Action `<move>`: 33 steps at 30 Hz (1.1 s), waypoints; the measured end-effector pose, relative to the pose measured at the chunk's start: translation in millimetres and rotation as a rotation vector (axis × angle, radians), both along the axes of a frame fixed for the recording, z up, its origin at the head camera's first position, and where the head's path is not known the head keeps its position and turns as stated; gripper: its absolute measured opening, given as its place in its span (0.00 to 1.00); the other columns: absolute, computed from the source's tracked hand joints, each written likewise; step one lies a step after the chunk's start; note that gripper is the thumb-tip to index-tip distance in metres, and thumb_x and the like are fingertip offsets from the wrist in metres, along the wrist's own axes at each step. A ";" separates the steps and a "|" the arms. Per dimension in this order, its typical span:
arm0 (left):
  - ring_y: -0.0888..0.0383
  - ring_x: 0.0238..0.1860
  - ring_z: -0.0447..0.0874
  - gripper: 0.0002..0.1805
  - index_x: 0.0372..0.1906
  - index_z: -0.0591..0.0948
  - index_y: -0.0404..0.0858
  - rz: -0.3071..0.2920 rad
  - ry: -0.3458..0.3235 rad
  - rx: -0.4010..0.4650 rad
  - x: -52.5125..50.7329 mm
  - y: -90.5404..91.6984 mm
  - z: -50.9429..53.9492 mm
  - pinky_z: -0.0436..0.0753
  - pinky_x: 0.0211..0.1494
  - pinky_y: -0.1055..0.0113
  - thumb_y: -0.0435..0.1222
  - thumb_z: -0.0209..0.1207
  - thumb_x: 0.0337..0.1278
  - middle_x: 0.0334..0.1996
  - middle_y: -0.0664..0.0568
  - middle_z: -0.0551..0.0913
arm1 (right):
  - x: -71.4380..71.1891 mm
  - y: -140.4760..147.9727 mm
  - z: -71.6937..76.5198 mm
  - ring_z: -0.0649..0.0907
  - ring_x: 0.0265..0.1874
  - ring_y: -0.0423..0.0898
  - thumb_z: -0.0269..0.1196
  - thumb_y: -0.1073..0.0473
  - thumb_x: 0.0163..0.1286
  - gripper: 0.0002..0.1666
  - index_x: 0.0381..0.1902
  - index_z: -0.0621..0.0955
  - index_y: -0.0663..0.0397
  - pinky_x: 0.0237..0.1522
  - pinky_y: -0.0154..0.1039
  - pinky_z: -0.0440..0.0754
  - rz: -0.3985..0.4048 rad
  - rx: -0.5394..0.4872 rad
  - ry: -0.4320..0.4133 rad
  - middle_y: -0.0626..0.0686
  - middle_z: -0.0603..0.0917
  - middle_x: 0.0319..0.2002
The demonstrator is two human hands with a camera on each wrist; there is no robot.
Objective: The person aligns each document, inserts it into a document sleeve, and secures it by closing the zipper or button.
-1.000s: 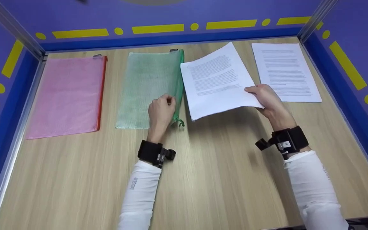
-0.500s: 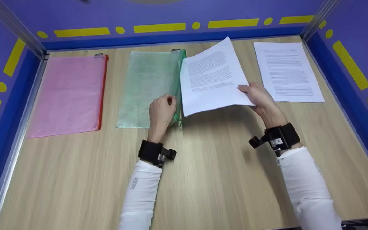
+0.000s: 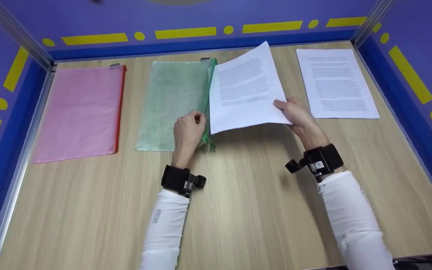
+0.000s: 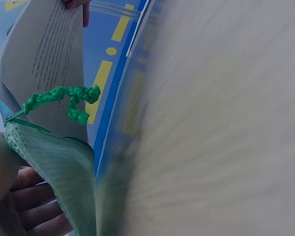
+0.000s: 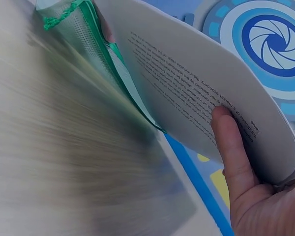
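A green mesh zip pouch [image 3: 171,93] lies on the table, its zip side facing right. My left hand [image 3: 189,131] pinches the pouch's edge near its green knotted cord [image 4: 64,96], lifting one layer of mesh. My right hand [image 3: 298,114] grips a stack of printed paper [image 3: 242,90] by its lower right corner, thumb on top. The stack is raised and tilted. Its left edge meets the pouch's parted mouth [image 5: 118,83], partly hidden behind the mesh; how far in it reaches I cannot tell.
On the left lies a pink mesh zip pouch [image 3: 79,112] with a red zip edge. Another stack of printed paper [image 3: 338,84] lies at the right. Blue-purple walls [image 3: 186,18] with yellow marks border the wooden table [image 3: 238,210].
My right hand has carried the paper stack leftward, bringing its left edge up to the green pouch's zip side. The left hand has stayed in place on the pouch.
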State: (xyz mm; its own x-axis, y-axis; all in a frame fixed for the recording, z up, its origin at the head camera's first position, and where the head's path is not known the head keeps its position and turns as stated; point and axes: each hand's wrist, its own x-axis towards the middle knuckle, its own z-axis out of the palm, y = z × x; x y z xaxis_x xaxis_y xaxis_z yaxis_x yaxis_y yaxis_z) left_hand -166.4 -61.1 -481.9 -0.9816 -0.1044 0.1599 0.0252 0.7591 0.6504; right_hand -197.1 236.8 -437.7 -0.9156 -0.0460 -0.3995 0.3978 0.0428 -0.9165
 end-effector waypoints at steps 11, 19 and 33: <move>0.50 0.37 0.90 0.14 0.40 0.87 0.36 -0.011 0.000 -0.011 -0.6 -0.1 0.0 0.86 0.44 0.56 0.42 0.56 0.68 0.35 0.46 0.91 | 1.6 -4.5 -9.7 0.86 0.31 0.36 0.49 0.59 0.77 0.27 0.67 0.66 0.73 0.33 0.28 0.82 -0.029 -0.030 -0.009 0.44 0.86 0.32; 0.51 0.37 0.90 0.14 0.40 0.87 0.37 -0.003 -0.009 0.002 -1.4 -0.2 0.9 0.85 0.44 0.56 0.42 0.56 0.68 0.35 0.47 0.91 | -1.2 -10.3 -12.1 0.86 0.34 0.36 0.49 0.57 0.78 0.28 0.69 0.66 0.68 0.36 0.29 0.82 -0.044 0.038 -0.040 0.45 0.85 0.37; 0.50 0.38 0.89 0.15 0.39 0.87 0.37 0.005 -0.015 0.007 -0.8 -1.9 -0.4 0.84 0.45 0.55 0.43 0.56 0.68 0.35 0.47 0.90 | -0.9 -16.6 -18.6 0.86 0.33 0.36 0.49 0.58 0.78 0.26 0.67 0.69 0.68 0.35 0.29 0.81 -0.063 0.050 -0.026 0.44 0.86 0.34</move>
